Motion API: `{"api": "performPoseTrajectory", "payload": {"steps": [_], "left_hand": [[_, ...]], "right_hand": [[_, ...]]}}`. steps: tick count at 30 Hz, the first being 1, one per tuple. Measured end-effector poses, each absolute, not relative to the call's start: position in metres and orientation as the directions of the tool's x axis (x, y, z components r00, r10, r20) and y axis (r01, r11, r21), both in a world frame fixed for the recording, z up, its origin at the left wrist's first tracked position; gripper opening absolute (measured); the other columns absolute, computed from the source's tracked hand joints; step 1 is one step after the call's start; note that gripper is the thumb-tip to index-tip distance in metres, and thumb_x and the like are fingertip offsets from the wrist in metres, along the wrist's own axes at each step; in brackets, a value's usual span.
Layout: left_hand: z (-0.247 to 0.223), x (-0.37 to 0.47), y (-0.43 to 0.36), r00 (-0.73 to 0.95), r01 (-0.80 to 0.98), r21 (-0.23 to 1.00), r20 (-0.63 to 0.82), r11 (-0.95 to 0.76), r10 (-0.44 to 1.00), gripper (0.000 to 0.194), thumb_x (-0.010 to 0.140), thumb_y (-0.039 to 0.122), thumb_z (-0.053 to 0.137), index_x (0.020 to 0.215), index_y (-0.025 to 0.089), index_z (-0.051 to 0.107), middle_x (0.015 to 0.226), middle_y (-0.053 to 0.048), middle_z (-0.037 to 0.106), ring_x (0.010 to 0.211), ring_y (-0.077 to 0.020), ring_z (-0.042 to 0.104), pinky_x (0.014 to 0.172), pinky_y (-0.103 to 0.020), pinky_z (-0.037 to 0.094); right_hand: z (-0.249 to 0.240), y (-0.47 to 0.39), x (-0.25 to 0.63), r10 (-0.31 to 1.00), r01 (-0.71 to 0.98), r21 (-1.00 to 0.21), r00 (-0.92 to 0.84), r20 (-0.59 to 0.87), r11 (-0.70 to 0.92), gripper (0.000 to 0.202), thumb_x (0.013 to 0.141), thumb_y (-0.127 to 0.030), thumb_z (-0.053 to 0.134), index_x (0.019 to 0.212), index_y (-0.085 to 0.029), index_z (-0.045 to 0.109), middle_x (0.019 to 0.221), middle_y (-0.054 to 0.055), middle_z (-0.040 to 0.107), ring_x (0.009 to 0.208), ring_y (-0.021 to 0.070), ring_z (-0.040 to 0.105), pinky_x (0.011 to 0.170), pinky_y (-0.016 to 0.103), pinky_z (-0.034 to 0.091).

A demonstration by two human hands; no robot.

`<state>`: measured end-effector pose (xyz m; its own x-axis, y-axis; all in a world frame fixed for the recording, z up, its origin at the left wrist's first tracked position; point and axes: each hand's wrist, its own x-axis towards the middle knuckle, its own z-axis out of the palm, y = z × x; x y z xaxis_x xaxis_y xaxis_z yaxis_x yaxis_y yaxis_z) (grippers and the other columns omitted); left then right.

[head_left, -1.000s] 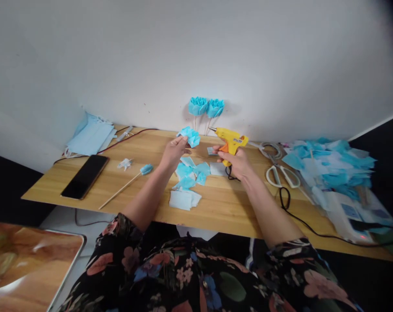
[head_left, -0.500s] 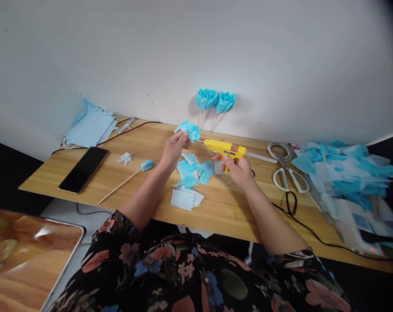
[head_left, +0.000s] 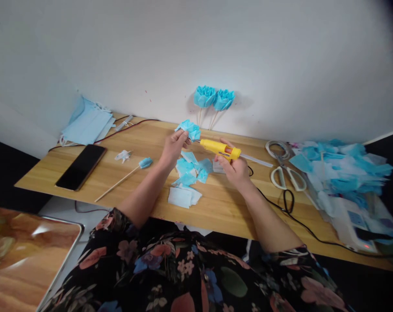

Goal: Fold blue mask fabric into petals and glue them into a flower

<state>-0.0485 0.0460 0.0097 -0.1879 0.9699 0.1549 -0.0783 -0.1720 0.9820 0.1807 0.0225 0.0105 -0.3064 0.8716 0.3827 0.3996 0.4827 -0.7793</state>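
Observation:
In my left hand [head_left: 176, 145] is a blue fabric flower [head_left: 190, 128], its ruffled petals turned up and its underside partly hidden by my fingers. My right hand [head_left: 233, 167] grips a yellow hot glue gun [head_left: 220, 148], a clear glue stick [head_left: 256, 160] poking out of its back. The gun's nozzle meets or nearly meets the flower's lower right side; contact is hard to make out. Below the hands lie loose blue petal pieces [head_left: 187, 170] and pale cut pieces [head_left: 182, 196]. Two finished-looking blue flowers [head_left: 204, 97] on sticks lean against the wall.
A stick with a small blue bud [head_left: 146, 163], a phone [head_left: 81, 167] and folded face masks [head_left: 86, 122] lie on the left. To the right are scissors [head_left: 288, 177], a heap of blue and white scraps [head_left: 342, 167], a power strip [head_left: 352, 225] and a black cord [head_left: 308, 234].
The glue gun has rolled and tilted slightly in my right hand, its back end lower and nearer my left hand. My left hand keeps the flower in nearly the same place. The view has shifted slightly.

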Motion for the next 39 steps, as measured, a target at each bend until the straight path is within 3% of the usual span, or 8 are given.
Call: {"api": "performPoseTrajectory", "payload": {"steps": [3,9,18,23,27,34,39], "left_hand": [[0.0097,-0.0484,0.0461,-0.187,-0.075,0.982,0.157,-0.173,0.97,0.032,0.095,0.036,0.063,0.069,0.017,0.063,0.067,0.0,0.063,0.063,-0.0092,0.056,0.063,-0.02,0.047],[0.008,-0.0478,0.0471,-0.168,-0.095,0.981,0.153,-0.171,0.974,0.031,0.095,0.034,0.063,0.07,0.017,0.064,0.066,0.0,0.062,0.063,-0.0091,0.056,0.063,-0.02,0.047],[0.0097,-0.0463,0.0441,-0.124,-0.104,0.983,0.139,-0.152,0.982,0.032,0.095,0.036,0.064,0.069,0.017,0.064,0.067,0.0,0.063,0.062,-0.0087,0.056,0.063,-0.02,0.047],[0.0091,-0.0462,0.0448,-0.122,-0.11,0.983,0.135,-0.149,0.983,0.033,0.095,0.035,0.065,0.068,0.017,0.064,0.065,0.0,0.062,0.061,-0.0088,0.056,0.062,-0.02,0.047],[0.0086,-0.0461,0.0466,-0.137,-0.14,0.98,0.121,-0.14,0.983,0.032,0.095,0.032,0.065,0.067,0.016,0.064,0.063,0.0,0.061,0.059,-0.0082,0.055,0.06,-0.02,0.047],[0.0072,-0.0472,0.0479,-0.142,-0.21,0.969,0.102,-0.131,0.985,0.031,0.093,0.036,0.068,0.068,0.016,0.064,0.063,0.001,0.061,0.058,-0.0076,0.056,0.058,-0.019,0.046],[0.0058,-0.0473,0.0491,-0.15,-0.216,0.967,0.104,-0.136,0.983,0.032,0.093,0.034,0.067,0.067,0.016,0.064,0.062,0.001,0.061,0.057,-0.0076,0.055,0.057,-0.019,0.046]], "right_hand": [[0.0091,0.0242,0.1809,0.871,0.424,-0.764,-0.304,0.385,0.486,0.03,0.093,-0.053,0.056,0.085,-0.029,0.071,0.099,0.007,0.077,0.109,0.0276,0.07,0.106,0.042,0.049],[0.007,0.0245,0.1813,0.88,0.424,-0.774,-0.281,0.382,0.471,0.03,0.093,-0.054,0.057,0.085,-0.03,0.071,0.098,0.006,0.077,0.103,0.0264,0.071,0.102,0.041,0.052],[0.006,0.0254,0.1819,0.882,0.426,-0.773,-0.265,0.389,0.469,0.029,0.093,-0.053,0.057,0.082,-0.03,0.07,0.1,0.007,0.077,0.114,0.0281,0.068,0.106,0.043,0.049],[0.0081,0.025,0.1812,0.876,0.459,-0.746,-0.278,0.394,0.482,0.027,0.093,-0.049,0.057,0.091,-0.028,0.073,0.107,0.008,0.077,0.096,0.0263,0.071,0.1,0.042,0.052],[0.0079,0.0252,0.182,0.876,0.508,-0.713,-0.29,0.386,0.483,0.029,0.094,-0.05,0.056,0.097,-0.027,0.073,0.101,0.007,0.078,0.078,0.0237,0.069,0.09,0.04,0.054],[0.005,0.0266,0.1834,0.856,0.562,-0.646,-0.315,0.409,0.516,0.037,0.095,-0.053,0.052,0.108,-0.025,0.073,0.101,0.007,0.079,0.077,0.0238,0.068,0.079,0.037,0.055],[0.0063,0.0274,0.183,0.847,0.545,-0.649,-0.307,0.434,0.53,0.036,0.095,-0.049,0.052,0.113,-0.025,0.073,0.104,0.008,0.078,0.075,0.0229,0.068,0.084,0.038,0.056]]}}
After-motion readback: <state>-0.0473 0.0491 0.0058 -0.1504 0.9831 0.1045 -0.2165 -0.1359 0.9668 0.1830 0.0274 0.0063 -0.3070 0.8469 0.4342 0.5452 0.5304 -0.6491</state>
